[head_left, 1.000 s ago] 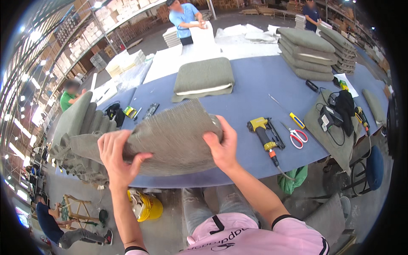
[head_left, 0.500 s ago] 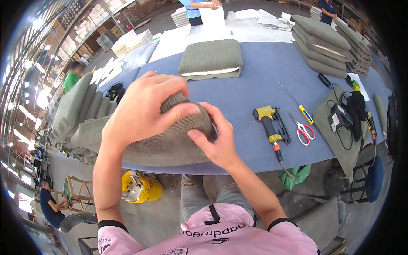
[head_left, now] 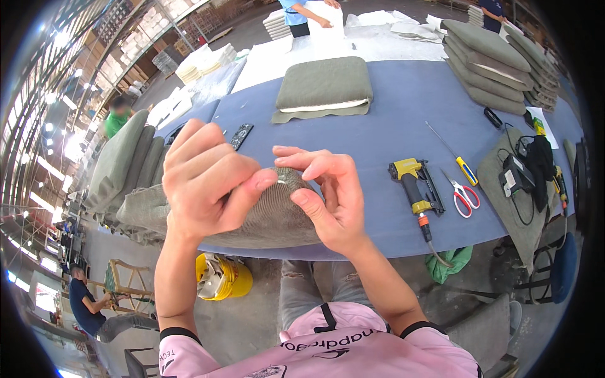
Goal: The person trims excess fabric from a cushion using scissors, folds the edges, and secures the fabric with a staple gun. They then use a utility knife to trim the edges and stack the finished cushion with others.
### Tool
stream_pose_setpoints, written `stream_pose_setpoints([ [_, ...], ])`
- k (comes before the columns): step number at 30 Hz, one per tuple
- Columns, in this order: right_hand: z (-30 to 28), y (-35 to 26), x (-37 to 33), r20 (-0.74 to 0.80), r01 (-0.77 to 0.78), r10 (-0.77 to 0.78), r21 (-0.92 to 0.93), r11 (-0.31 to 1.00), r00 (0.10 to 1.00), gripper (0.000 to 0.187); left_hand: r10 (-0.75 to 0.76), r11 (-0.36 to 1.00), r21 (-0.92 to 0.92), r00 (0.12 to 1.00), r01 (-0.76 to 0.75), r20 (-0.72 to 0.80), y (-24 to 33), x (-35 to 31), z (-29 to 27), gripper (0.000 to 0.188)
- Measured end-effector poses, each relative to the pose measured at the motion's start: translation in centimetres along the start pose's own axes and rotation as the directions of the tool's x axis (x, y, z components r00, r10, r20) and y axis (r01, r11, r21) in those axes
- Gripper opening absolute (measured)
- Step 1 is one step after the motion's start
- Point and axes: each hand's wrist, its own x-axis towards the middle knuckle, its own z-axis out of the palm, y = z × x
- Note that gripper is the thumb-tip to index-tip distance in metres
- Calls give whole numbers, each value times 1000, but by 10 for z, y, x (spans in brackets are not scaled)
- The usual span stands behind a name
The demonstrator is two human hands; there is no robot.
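A grey-green ribbed fabric cushion [head_left: 268,220] lies at the table's front edge, one rounded corner raised between my hands. My left hand [head_left: 208,179] is closed at this corner, fingers curled and thumb pressed against them; what it pinches is hidden. A small white spot shows on the fabric beside the left thumb tip. My right hand [head_left: 337,201] curves around the corner from the right, its thumb on the near side and its fingers bent over the far side.
Across the blue-covered table [head_left: 391,132] lie a finished-looking cushion [head_left: 324,85], a yellow-black staple gun [head_left: 416,186], red-handled scissors [head_left: 465,198] and a yellow-handled screwdriver [head_left: 466,170]. Cushion stacks [head_left: 485,63] stand far right, others [head_left: 116,167] left. A yellow bucket [head_left: 236,280] sits below.
My left hand has lifted off its wide hold over the cushion and curled closed beside the corner. My right fingers have risen and bent more. The view has shifted slightly left.
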Motion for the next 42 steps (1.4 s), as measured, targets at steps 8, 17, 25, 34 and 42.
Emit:
stream_pose_setpoints([
  [8, 10, -6, -4, -28, 70, -73, -113, 991, 997, 23, 115, 992, 44, 993, -115, -12, 9, -10, -10, 38],
  [17, -1, -10, -16, -30, 62, -72, -263, 963, 997, 21, 313, 879, 454, 895, -147, -318, 37, -14, -2, 30],
  [25, 6, -11, -23, -37, 149, -173, -354, 923, 984, 23, 124, 816, 537, 972, -216, 202, 43, -30, -2, 43],
  [34, 14, -20, -31, -147, 81, -131, -303, 950, 981, 17, 212, 872, 343, 901, -349, 378, 32, -2, -15, 37],
  [42, 10, -18, -31, -30, 163, -187, -370, 915, 982, 29, 372, 770, 457, 895, -445, 246, 34, -22, -15, 25],
])
